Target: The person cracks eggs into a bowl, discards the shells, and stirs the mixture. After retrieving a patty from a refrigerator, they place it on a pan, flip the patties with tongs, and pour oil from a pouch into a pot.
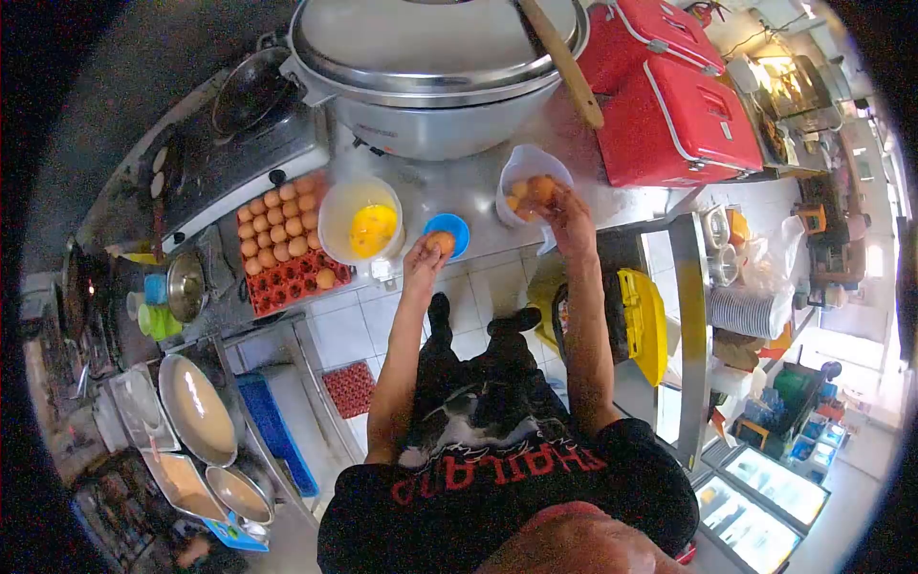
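My left hand point(424, 266) is closed round a brown egg point(441, 243), held at the near edge of a small blue bowl point(461, 231). Over the rim of a white tub point(560, 165) on the right, my right hand point(571, 222) has its fingers bent on a brown eggshell point(542, 188); more brown shells lie beneath it. Left of the blue bowl stands a larger white container point(335, 218) with yellow yolks point(372, 230) in it. Beside that, a red egg tray point(273, 289) carries rows of brown eggs point(277, 216), with several bare pockets toward the front.
A large lidded metal cooker point(430, 115) stands behind the bowls, a wooden paddle point(564, 67) across its lid. Red cool boxes point(669, 124) are at the right. Pans of batter point(203, 411) sit lower left. Below the counter is a bin with a yellow lid point(645, 325).
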Motion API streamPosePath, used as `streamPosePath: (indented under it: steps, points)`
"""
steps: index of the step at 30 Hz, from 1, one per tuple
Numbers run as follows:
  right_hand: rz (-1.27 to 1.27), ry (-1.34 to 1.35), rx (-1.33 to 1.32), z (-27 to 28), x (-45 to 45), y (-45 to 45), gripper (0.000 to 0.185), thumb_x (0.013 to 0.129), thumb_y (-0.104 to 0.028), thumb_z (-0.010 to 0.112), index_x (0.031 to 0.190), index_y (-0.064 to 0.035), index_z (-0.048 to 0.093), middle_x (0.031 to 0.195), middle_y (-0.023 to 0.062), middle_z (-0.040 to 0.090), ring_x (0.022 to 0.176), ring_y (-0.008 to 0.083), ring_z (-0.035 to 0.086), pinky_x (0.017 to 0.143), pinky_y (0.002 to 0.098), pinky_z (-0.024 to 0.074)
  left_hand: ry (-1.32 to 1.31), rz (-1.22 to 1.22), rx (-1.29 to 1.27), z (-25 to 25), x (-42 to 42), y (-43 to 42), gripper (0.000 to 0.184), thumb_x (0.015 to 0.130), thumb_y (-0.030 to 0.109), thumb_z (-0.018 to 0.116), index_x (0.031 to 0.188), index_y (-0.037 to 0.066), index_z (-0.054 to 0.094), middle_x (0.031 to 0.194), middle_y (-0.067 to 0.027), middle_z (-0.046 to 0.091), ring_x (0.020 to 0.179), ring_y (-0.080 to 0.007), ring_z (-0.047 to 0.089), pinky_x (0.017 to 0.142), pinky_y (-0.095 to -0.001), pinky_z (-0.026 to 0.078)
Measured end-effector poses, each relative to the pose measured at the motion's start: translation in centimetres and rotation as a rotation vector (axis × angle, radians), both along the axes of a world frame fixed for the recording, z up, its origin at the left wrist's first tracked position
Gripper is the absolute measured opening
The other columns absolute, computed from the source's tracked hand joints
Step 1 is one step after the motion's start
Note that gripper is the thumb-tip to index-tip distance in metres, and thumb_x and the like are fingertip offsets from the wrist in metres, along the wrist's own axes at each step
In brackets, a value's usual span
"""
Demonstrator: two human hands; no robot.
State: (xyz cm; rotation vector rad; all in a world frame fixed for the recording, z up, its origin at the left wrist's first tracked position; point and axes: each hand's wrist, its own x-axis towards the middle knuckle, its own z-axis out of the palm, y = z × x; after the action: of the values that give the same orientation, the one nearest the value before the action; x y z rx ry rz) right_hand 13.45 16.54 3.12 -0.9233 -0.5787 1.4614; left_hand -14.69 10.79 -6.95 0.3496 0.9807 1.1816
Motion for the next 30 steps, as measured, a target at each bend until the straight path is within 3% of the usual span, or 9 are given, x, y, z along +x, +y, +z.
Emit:
streamPosePath:
  steps: [3,6,9,11,14,20,23,25,30]
  points:
    - [-0.114,-0.020,-0.026,-0.8,0.5,0.7,0.036,0.093,-0.021,0.051,0.120,0.0026,0.053,0.119,0.0164,0.056,0.106,0.0278,0.058,0.093,0.0380,0.0484,0.047,-0.091,0.019,0.5,-0.5,-0.9,0.039,0.089,0.008,0.060,0.126,0.002,0.049,0.120,-0.0115,0.055,0.110,-0.0247,0.057,0.094,-0.0373,0.050]
    - [0.218,-0.224,0.018,-0.7,0.8,1.1,0.045,0.089,-0.030,0.056,0.119,0.0029,0.053,0.123,0.0162,0.054,0.110,0.0271,0.056,0.096,0.0370,0.0465,0.055,-0.107,0.137,-0.4,-1.2,-2.5,0.044,0.087,0.011,0.064,0.127,0.003,0.048,0.121,-0.0098,0.055,0.111,-0.0230,0.056,0.093,-0.0360,0.050]
    - [-0.170,0.214,-0.029,1.8,0.5,0.7,0.036,0.093,-0.007,0.048,0.124,0.0112,0.046,0.129,0.0238,0.048,0.125,0.0343,0.044,0.108,0.0443,0.0371,-0.048,-0.024,0.072,0.0,-1.9,-6.0,0.044,0.088,0.013,0.064,0.127,0.002,0.048,0.121,-0.0099,0.055,0.111,-0.0225,0.056,0.094,-0.0352,0.049]
    - [-0.058,0.097,0.066,1.9,-0.4,0.3,0.042,0.091,-0.010,0.052,0.127,0.0111,0.044,0.129,0.0236,0.048,0.124,0.0337,0.045,0.106,0.0444,0.0395,-0.027,-0.025,0.078,0.2,-2.8,-6.6,0.043,0.089,0.014,0.063,0.127,0.001,0.048,0.121,-0.0110,0.055,0.111,-0.0229,0.056,0.095,-0.0352,0.049]
    - [0.173,0.326,0.257,7.3,-5.3,-0.4,0.046,0.089,-0.011,0.057,0.129,0.0079,0.045,0.132,0.0219,0.047,0.121,0.0328,0.049,0.101,0.0427,0.0434,0.034,0.000,0.099,1.1,-5.3,-10.0,0.041,0.092,0.015,0.059,0.128,-0.001,0.047,0.122,-0.0139,0.054,0.112,-0.0243,0.056,0.095,-0.0355,0.049]
    - [0.817,-0.489,0.491,14.2,-24.4,-1.8,0.041,0.080,-0.001,0.065,0.120,-0.0020,0.058,0.111,0.0103,0.063,0.100,0.0216,0.062,0.087,0.0337,0.0515,0.044,0.220,-0.084,2.4,-8.8,-14.6,0.037,0.095,0.007,0.051,0.130,-0.003,0.045,0.119,-0.0147,0.056,0.108,-0.0242,0.058,0.096,-0.0350,0.050]
    - [0.804,-0.999,0.835,8.7,-34.4,-2.3,0.036,0.070,-0.014,0.071,0.104,-0.0053,0.066,0.098,0.0167,0.065,0.085,0.0319,0.065,0.076,0.0406,0.0539,0.024,0.328,-0.077,3.2,-9.9,-16.2,0.037,0.095,0.006,0.051,0.130,-0.004,0.044,0.119,-0.0152,0.056,0.108,-0.0241,0.058,0.096,-0.0346,0.049]
    - [0.841,-1.215,0.855,3.5,-39.2,-2.4,0.024,0.068,-0.017,0.070,0.089,-0.0038,0.067,0.094,0.0200,0.064,0.082,0.0364,0.063,0.072,0.0455,0.0531,0.027,0.387,-0.050,3.3,-10.4,-17.6,0.043,0.093,0.015,0.056,0.128,-0.008,0.045,0.120,-0.0163,0.056,0.110,-0.0249,0.057,0.100,-0.0398,0.047]
    - [0.980,-1.571,0.862,-5.7,-44.5,-2.2,0.023,0.075,-0.017,0.064,0.096,-0.0067,0.064,0.095,0.0191,0.063,0.089,0.0353,0.062,0.075,0.0479,0.0514,0.030,0.541,-0.077,4.0,-11.5,-20.2,0.044,0.093,0.016,0.056,0.127,-0.010,0.044,0.121,-0.0179,0.054,0.112,-0.0260,0.055,0.101,-0.0413,0.046]
